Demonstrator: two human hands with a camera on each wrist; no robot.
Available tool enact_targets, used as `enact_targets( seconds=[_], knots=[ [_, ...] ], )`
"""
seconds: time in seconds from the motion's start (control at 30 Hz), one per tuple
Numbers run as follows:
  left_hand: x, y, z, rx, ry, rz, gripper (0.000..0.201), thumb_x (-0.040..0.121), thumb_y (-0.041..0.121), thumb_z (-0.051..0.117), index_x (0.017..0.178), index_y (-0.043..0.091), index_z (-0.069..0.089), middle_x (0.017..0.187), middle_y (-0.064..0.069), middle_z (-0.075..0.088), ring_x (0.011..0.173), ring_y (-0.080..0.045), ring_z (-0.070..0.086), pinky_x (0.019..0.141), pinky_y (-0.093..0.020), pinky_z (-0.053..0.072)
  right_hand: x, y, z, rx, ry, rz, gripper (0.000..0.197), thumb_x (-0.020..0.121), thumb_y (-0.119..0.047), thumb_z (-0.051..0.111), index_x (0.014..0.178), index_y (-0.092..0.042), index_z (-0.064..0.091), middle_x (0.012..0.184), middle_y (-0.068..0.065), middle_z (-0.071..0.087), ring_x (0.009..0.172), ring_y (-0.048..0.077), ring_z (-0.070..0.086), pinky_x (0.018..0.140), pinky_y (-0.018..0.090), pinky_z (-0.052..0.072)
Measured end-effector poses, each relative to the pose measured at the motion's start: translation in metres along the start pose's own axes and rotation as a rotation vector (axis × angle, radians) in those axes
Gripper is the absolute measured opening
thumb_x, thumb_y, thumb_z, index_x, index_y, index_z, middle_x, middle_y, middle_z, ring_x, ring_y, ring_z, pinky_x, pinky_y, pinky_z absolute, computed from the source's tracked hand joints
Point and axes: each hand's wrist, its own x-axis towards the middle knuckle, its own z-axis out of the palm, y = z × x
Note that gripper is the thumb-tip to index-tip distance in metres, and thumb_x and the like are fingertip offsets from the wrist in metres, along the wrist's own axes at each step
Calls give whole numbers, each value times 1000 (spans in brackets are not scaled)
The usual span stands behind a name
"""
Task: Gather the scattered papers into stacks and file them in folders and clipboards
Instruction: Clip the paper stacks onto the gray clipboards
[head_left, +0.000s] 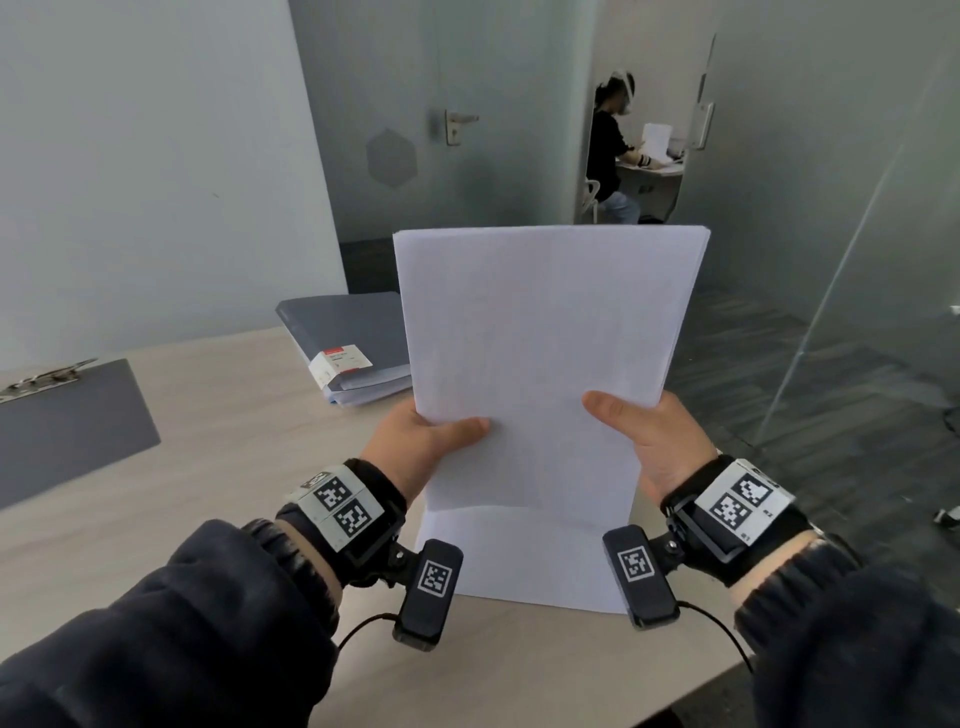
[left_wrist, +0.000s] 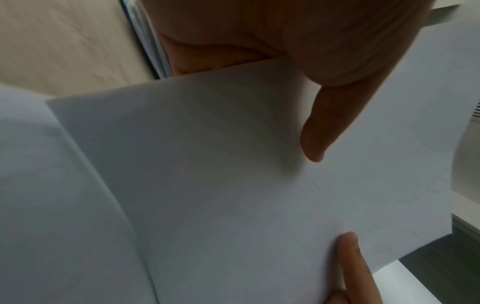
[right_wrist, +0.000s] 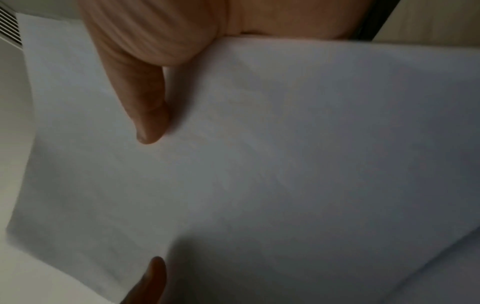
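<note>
I hold a stack of white papers (head_left: 545, 322) upright above the table, its lower edge standing on or near another white sheet (head_left: 524, 561) that lies flat. My left hand (head_left: 426, 441) grips the stack's left edge, thumb on the front. My right hand (head_left: 649, 436) grips the right edge the same way. In the left wrist view the thumb (left_wrist: 324, 123) presses the paper (left_wrist: 233, 185). The right wrist view shows the other thumb (right_wrist: 145, 107) on the sheet (right_wrist: 285, 164). A grey folder (head_left: 353, 332) with papers inside lies behind the stack, and a grey clipboard (head_left: 67, 426) lies at the left.
The light wooden table (head_left: 234, 441) ends at the right near my right wrist, with dark floor (head_left: 831, 415) beyond. A glass partition (head_left: 857, 234) stands on the right. Another person (head_left: 610, 150) sits at a far desk through a doorway.
</note>
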Motion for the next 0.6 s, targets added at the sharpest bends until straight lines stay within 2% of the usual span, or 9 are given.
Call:
enact_targets(
  seconds=[0.07, 0.13, 0.23, 0.3, 0.4, 0.47, 0.5, 0.53, 0.6],
  knots=[
    [-3, -7, -2, 43, -1, -51, 39, 70, 14, 83, 107, 14, 73, 105, -5, 76, 98, -24, 73, 89, -37, 55, -4, 9, -1, -13, -8, 53, 78, 36, -51, 99, 103, -16, 78, 112, 12, 75, 106, 27, 72, 95, 44, 53],
    [-6, -15, -4, 112, 22, -93, 37, 69, 25, 85, 104, 16, 75, 102, -2, 77, 96, -22, 73, 91, -38, 55, -7, 17, 0, -45, 10, 86, 78, 40, -48, 99, 106, -14, 76, 112, 12, 75, 105, 27, 72, 98, 47, 52],
    [-10, -15, -3, 168, 80, -87, 20, 80, 23, 82, 97, 16, 76, 94, -2, 78, 89, -22, 74, 84, -36, 58, -8, 15, 5, -57, 55, 96, 35, 75, -18, 86, 107, -12, 75, 109, 11, 76, 104, 27, 72, 103, 51, 50],
    [-11, -9, -6, 155, 103, -65, 10, 84, 17, 77, 94, 14, 75, 93, -4, 78, 85, -22, 75, 80, -35, 60, -6, 11, 11, -76, 48, 94, 26, 82, -10, 78, 108, -11, 75, 109, 11, 76, 104, 28, 72, 102, 51, 50],
    [-13, 0, -22, 95, 158, -20, 8, 85, 12, 75, 94, 12, 75, 94, -7, 77, 83, -22, 74, 76, -33, 60, 0, 11, 27, -117, 1, 105, 35, 73, -21, 86, 106, -12, 76, 108, 11, 76, 103, 29, 72, 100, 50, 52],
    [-17, 6, -41, 33, 218, -4, 13, 85, 11, 74, 98, 9, 74, 96, -7, 77, 86, -22, 74, 76, -31, 59, 4, 19, 43, -195, -44, 135, 34, 73, -30, 82, 103, -16, 77, 108, 6, 77, 103, 26, 73, 99, 50, 53],
    [-18, 8, -52, 9, 249, -10, 16, 84, 11, 76, 100, 8, 74, 98, -8, 77, 88, -23, 74, 79, -34, 58, 6, 24, 52, -259, -72, 144, 29, 80, -31, 79, 105, -18, 76, 108, 3, 77, 104, 24, 72, 96, 49, 55],
    [-20, 11, -65, -5, 277, -22, 21, 82, 12, 78, 101, 6, 73, 99, -9, 77, 89, -25, 73, 83, -37, 57, 7, 29, 63, -326, -101, 156, 23, 87, -31, 75, 107, -20, 75, 109, -1, 76, 105, 22, 70, 88, 46, 59],
    [-26, 15, -95, 7, 302, -40, 35, 73, 18, 83, 104, 3, 72, 101, -12, 76, 92, -30, 73, 88, -43, 57, 10, 39, 87, -442, -161, 182, 17, 96, -31, 65, 109, -22, 70, 107, -4, 74, 99, 22, 68, 63, 35, 59]
  ],
)
